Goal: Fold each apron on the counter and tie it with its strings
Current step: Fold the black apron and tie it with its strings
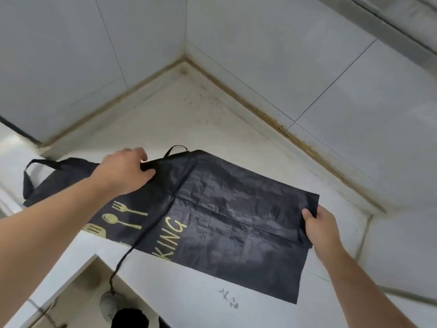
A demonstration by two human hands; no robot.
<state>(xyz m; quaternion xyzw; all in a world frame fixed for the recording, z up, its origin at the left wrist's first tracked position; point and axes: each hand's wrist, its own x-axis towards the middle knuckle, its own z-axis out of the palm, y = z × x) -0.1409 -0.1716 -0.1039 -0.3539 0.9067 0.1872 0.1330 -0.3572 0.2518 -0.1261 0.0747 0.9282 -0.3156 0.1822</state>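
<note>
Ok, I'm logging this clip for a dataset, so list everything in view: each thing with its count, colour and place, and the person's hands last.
black fabric apron with gold utensil print and lettering: one, black and gold, spread across the counter corner.
black apron strings: one long string running over the apron and hanging off the front edge; loops at the far edge and far left.
white stone counter: one, off-white, stained along the wall joint.
white tiled walls: two, meeting at the corner behind.
dark scribble mark: one, near the front edge.
left hand: pinches the apron's far edge.
right hand: grips the apron's right corner.
</note>
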